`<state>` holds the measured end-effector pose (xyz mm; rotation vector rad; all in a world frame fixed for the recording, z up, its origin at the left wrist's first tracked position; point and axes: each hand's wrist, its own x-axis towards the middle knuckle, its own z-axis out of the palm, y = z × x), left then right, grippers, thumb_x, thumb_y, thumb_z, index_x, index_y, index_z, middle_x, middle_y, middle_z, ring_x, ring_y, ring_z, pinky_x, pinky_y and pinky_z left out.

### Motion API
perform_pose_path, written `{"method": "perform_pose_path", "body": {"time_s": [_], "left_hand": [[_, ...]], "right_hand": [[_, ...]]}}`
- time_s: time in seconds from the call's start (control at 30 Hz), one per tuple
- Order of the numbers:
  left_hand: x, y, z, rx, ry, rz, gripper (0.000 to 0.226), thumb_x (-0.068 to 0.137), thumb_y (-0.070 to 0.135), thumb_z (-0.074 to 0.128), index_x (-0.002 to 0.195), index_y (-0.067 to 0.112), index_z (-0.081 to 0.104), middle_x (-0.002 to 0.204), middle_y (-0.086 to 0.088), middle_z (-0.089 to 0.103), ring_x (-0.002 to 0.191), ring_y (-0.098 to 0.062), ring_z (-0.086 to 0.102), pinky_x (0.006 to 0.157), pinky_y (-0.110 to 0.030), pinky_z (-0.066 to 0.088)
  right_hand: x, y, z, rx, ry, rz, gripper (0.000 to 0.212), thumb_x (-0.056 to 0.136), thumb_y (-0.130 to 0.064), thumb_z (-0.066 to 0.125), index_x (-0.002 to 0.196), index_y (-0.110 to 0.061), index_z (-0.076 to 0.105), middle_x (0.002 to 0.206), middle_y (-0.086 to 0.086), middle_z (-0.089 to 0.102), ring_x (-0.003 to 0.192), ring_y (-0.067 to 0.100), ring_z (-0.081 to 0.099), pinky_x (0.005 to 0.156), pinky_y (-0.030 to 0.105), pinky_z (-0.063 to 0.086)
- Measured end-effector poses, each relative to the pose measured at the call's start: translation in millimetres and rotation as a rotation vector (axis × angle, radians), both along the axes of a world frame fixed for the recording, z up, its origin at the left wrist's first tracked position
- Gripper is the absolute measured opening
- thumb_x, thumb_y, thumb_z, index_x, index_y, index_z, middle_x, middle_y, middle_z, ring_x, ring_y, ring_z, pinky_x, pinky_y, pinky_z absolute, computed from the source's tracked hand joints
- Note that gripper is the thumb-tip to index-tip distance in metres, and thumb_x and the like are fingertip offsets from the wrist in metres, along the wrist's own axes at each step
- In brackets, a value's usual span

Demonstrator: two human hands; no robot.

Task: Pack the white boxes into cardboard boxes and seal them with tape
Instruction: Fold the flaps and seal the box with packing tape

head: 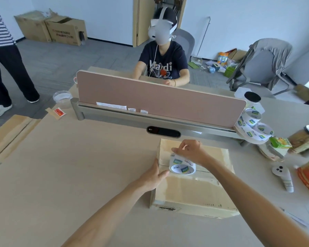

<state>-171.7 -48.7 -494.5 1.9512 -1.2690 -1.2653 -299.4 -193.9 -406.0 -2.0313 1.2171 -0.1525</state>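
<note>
1. Two bare forearms, nearest the camera, reach from the near edge over the pale beige table (61, 166).
2. Closed brown cardboard box (194, 189), on the table right of centre. The flaps are folded down and a seam runs left to right across the top. No white boxes are in sight; presumably they are already inside.
3. White-cored tape roll printed with blue and green logos (183, 165), resting on the box top at the left end of the seam. It is probably put there to start a sealing strip.
4. Left hand (154, 175): fingers straight and together, laid against the box's upper left edge, gripping nothing. Apparently it braces the box against sliding.
5. Right hand (189, 152): arched over the roll with the wrist bent, thumb and curled fingers pinching at its far rim. Whether the tape's free end is lifted cannot be told.
6. Stack of spare matching rolls (251, 125), far right, beside the dusty-pink desk divider (150, 93).
7. White handheld controller (283, 176), lying right of the box, well apart from both hands.
</note>
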Motion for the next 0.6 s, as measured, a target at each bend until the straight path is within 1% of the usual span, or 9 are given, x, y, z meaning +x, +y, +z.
{"method": "perform_pose_path", "body": {"time_s": [0.07,0.13,0.2,0.23,0.27,0.33,0.4,0.53,0.6], "left_hand": [[0,-1,-3,-0.037,0.000,-0.021,0.076,0.091,0.064,0.037,0.152,0.033,0.005,0.157,0.008,0.029,0.135,-0.015,0.041,0.111,-0.035,0.034],[-1,-3,-10,-0.035,-0.014,0.002,0.080,0.085,0.072,0.034,0.151,0.037,0.006,0.156,0.009,0.030,0.135,-0.013,0.040,0.112,-0.039,0.034],[-5,-3,-5,-0.009,-0.050,0.043,0.083,0.084,0.075,0.033,0.152,0.038,0.002,0.156,0.008,0.030,0.133,-0.014,0.043,0.109,-0.036,0.036],[-7,-2,-1,-0.010,-0.077,0.055,0.082,0.088,0.070,0.035,0.153,0.035,-0.001,0.157,0.008,0.028,0.133,-0.015,0.043,0.108,-0.033,0.036],[-11,-1,5,-0.021,-0.107,0.052,0.080,0.093,0.064,0.036,0.154,0.031,-0.005,0.158,0.008,0.023,0.137,-0.015,0.038,0.108,-0.030,0.033],[-13,-1,8,-0.051,-0.228,0.023,0.080,0.099,0.052,0.036,0.153,0.022,-0.015,0.161,0.008,-0.005,0.149,-0.012,0.007,0.116,-0.027,0.015],[-13,-2,13,-0.109,-0.440,-0.062,0.079,0.102,0.047,0.034,0.151,0.019,-0.022,0.153,0.007,-0.031,0.141,-0.007,-0.025,0.116,-0.026,-0.005],[-6,-11,11,-0.138,-0.638,-0.271,0.075,0.097,0.054,0.010,0.151,0.009,-0.017,0.154,0.004,-0.026,0.136,-0.005,-0.030,0.119,-0.025,-0.011],[-5,-12,11,-0.174,-0.679,-0.299,0.083,0.086,0.058,-0.003,0.149,0.006,-0.017,0.149,0.006,-0.027,0.135,-0.005,-0.030,0.110,-0.015,-0.022]], "right_hand": [[0,-1,-7,0.030,-0.035,-0.020,0.035,0.073,-0.052,0.078,0.061,-0.023,0.061,0.055,-0.009,0.052,0.050,0.009,0.047,0.056,0.025,0.041],[1,-2,-11,0.066,-0.073,-0.033,0.035,0.074,-0.053,0.076,0.063,-0.023,0.063,0.068,-0.004,0.066,0.060,0.014,0.059,0.062,0.030,0.049],[-1,-3,-11,0.094,-0.093,-0.017,0.036,0.078,-0.052,0.074,0.067,-0.019,0.064,0.075,-0.001,0.070,0.066,0.015,0.063,0.063,0.030,0.050],[-3,-3,-10,0.105,-0.102,0.006,0.037,0.081,-0.050,0.073,0.067,-0.017,0.064,0.072,-0.003,0.067,0.064,0.013,0.060,0.061,0.027,0.048],[-6,-3,-10,0.108,-0.107,0.034,0.039,0.083,-0.049,0.072,0.063,-0.016,0.061,0.066,-0.005,0.062,0.061,0.010,0.056,0.058,0.024,0.045],[-9,-6,-11,0.109,-0.113,0.086,0.047,0.085,-0.048,0.071,0.053,-0.018,0.052,0.054,-0.010,0.049,0.052,0.008,0.046,0.054,0.022,0.037],[-11,-12,-12,0.113,-0.122,0.136,0.053,0.087,-0.044,0.070,0.048,-0.019,0.043,0.050,-0.011,0.039,0.050,0.009,0.038,0.052,0.024,0.032],[-9,-18,-10,0.043,-0.118,0.250,0.040,0.088,-0.026,0.068,0.054,-0.018,0.049,0.057,-0.008,0.045,0.056,0.008,0.041,0.053,0.020,0.033],[-7,-19,-11,-0.010,-0.104,0.294,0.037,0.089,-0.025,0.067,0.056,-0.018,0.050,0.057,-0.009,0.047,0.056,0.006,0.042,0.053,0.018,0.033]]}}
